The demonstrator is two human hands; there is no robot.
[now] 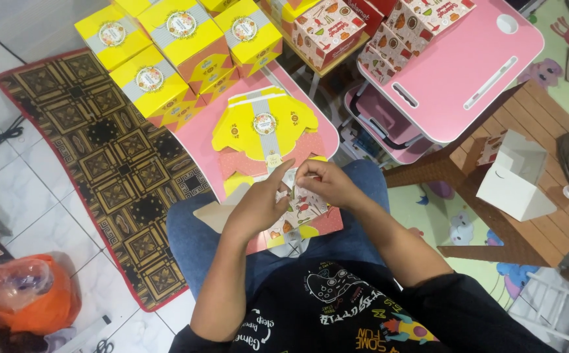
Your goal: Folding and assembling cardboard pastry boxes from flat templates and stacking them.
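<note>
left hand (256,206): fingers curled, pinching the small white piece (289,178) with the thumb
right hand (324,182): closed, pinching the same piece from the other side
flat yellow box (263,124): just beyond both hands, unfolded
risk: piece likely tears or sticks crooked if the pinches pull apart
folded boxes (167,46): well beyond the left hand, a knock could topple them

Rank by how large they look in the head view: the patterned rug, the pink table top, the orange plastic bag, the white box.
1. patterned rug
2. pink table top, though its far edge is cut off
3. orange plastic bag
4. white box
The bag and box look close in size, so their order is unsure.
</note>
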